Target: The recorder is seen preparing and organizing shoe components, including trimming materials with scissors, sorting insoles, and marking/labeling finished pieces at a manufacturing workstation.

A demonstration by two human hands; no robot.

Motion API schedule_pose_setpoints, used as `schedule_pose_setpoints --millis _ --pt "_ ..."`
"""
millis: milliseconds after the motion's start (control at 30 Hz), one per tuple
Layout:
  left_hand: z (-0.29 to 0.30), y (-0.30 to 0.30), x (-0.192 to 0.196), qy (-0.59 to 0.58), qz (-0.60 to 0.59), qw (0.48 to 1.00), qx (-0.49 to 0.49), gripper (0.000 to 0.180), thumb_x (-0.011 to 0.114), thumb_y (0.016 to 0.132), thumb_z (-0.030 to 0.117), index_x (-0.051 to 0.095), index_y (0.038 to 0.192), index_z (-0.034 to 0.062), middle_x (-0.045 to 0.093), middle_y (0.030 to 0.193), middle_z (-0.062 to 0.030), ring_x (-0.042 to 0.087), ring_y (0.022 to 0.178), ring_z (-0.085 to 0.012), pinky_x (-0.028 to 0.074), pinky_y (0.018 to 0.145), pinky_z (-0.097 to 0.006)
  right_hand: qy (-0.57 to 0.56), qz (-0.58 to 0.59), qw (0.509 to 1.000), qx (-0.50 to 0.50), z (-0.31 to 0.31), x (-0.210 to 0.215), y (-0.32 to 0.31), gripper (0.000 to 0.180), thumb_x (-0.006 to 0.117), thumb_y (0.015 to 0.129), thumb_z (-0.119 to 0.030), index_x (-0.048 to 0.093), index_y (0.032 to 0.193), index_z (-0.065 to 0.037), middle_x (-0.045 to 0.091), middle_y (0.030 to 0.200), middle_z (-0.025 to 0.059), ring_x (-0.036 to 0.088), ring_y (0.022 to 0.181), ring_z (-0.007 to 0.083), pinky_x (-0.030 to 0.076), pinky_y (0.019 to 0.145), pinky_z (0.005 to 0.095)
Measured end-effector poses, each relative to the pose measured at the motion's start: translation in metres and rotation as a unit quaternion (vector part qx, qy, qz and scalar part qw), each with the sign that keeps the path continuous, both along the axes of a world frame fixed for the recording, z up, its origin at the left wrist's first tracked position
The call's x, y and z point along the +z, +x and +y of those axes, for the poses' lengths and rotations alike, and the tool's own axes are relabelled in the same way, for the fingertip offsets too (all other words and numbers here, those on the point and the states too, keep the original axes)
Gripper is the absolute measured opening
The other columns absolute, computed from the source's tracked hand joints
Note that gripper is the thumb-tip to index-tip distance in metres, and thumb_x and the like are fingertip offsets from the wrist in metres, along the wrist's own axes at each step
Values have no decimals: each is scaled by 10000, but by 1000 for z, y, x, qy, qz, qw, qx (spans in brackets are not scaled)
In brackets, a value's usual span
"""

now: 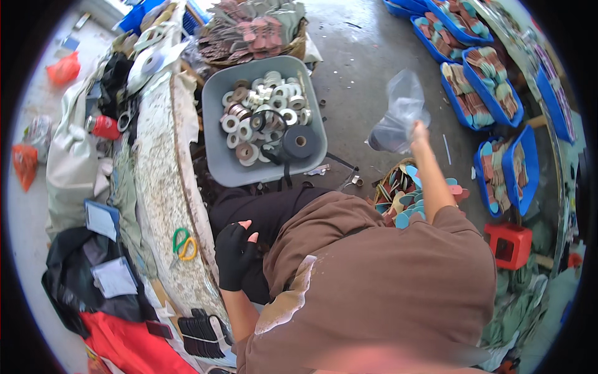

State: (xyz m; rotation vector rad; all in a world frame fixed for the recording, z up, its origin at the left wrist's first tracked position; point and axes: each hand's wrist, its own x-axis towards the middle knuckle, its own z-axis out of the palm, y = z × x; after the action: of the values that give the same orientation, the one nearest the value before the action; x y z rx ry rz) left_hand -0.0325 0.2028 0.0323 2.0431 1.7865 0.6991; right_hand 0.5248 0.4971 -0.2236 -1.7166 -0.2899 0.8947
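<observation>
My right hand [420, 133] is stretched out ahead to the right, its fingers closed on a clear plastic bag [403, 93]. Something dark shows through the lower left of the bag; I cannot make out what. My left hand [235, 252], in a black fingerless glove, is beside my lap near the worn bench edge. Two bare fingertips show apart, with nothing seen between them; the other fingers are partly hidden. Close to it on the bench [156, 181] lie scissors [185, 244] with green and yellow handles. Below the right forearm stands a basket of coloured flat pieces [408, 199].
A grey tub [215, 159] ahead holds many tape rolls and a black roll [299, 142]. Behind it is a basket heaped with flat pieces [258, 34]. Blue baskets [522, 181] of similar pieces line the right side, near a red plastic stool [509, 245]. A black strap stack [202, 336] lies lower left.
</observation>
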Motion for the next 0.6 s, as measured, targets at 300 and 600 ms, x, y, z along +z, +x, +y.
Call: schedule_pose_setpoints --millis 300,600 --pt "43 20 -6 -65 51 995 -61 271 686 840 148 643 1075 20 652 985 -133 612 957 -329 470 855 -409 17 51 998 -19 -25 19 96 175 600 865 -252 669 830 -96 625 773 -9 567 706 101 440 629 280" --pt "53 38 -16 -67 53 996 -38 285 683 840 183 648 1076 27 653 985 -129 612 949 -329 467 848 -409 139 167 975 48 129 -15 31 113 626 853 -153 665 755 -110 589 670 -24 546 586 99 423 541 272"
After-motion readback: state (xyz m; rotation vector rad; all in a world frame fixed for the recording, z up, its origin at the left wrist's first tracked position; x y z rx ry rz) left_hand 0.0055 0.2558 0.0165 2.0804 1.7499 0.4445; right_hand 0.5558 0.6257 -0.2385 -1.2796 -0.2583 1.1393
